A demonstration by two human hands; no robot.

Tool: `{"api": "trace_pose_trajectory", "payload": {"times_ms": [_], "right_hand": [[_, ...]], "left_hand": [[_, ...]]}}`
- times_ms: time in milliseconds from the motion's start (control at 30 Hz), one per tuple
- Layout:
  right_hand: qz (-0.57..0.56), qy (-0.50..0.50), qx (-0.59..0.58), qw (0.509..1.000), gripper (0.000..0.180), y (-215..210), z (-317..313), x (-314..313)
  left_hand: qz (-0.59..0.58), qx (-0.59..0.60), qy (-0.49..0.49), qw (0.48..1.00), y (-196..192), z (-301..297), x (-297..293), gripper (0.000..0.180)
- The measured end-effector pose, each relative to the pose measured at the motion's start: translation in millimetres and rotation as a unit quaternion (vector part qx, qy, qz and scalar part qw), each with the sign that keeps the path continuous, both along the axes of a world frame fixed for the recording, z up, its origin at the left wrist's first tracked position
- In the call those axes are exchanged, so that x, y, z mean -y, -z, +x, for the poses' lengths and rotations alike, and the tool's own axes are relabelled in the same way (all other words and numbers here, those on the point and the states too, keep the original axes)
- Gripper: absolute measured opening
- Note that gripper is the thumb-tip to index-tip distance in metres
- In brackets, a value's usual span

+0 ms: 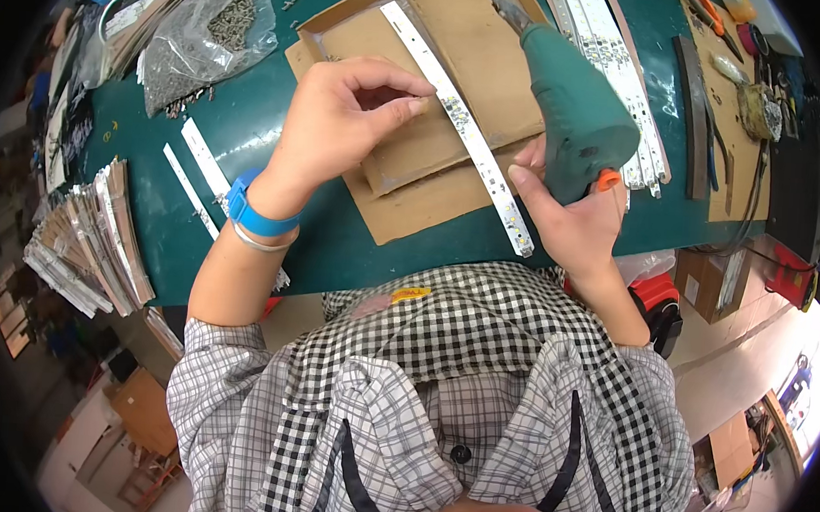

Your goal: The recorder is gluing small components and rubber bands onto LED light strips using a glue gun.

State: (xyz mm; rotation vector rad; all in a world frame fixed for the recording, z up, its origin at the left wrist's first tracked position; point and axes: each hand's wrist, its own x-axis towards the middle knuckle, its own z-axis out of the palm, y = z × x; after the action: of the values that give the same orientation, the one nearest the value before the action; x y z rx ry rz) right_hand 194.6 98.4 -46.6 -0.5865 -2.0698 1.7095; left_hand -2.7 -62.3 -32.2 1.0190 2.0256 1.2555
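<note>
A long white LED circuit board strip (477,152) lies slantwise over a brown cardboard tray (432,201), its lower end reaching past the tray's near edge. My left hand (348,111), with a blue wristband, is beside the strip's left edge. Its thumb and forefinger come together in a pinch; anything between them is too small to make out. In my right hand (572,214) is a green electric screwdriver (579,107), gripped by its body right of the strip. The tool's metal tip (509,11) points toward the far side, above the tray and apart from the strip.
Several white strips (617,90) are stacked right of the tray. A clear bag of small metal parts (207,37) sits at the far left. Bundled strips (92,237) line the left table edge; loose strips (204,164) lie nearer. Pliers (707,11) are at far right.
</note>
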Motion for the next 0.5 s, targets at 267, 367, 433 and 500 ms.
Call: {"api": "trace_pose_trajectory", "payload": {"times_ms": [267,367,433,500], "right_hand": [[-0.053,-0.010,-0.074,0.996,0.031,-2.4,-12.6,-1.4],[-0.050,-0.020,-0.048,0.997,0.031,-1.4,-10.6,-1.5],[-0.054,-0.020,-0.050,0.997,0.031,-2.4,-9.1,-2.4],[-0.059,-0.022,-0.050,0.997,0.031,-3.4,-9.3,-3.1]], "left_hand": [[0.074,0.277,-0.034,0.958,-14.4,8.1,-0.5,0.016],[0.078,0.287,-0.053,0.953,-12.2,8.0,0.0,0.016],[0.078,0.275,-0.060,0.956,-9.6,7.7,0.3,0.015],[0.075,0.244,-0.041,0.966,-9.1,10.0,0.9,0.013]]}}
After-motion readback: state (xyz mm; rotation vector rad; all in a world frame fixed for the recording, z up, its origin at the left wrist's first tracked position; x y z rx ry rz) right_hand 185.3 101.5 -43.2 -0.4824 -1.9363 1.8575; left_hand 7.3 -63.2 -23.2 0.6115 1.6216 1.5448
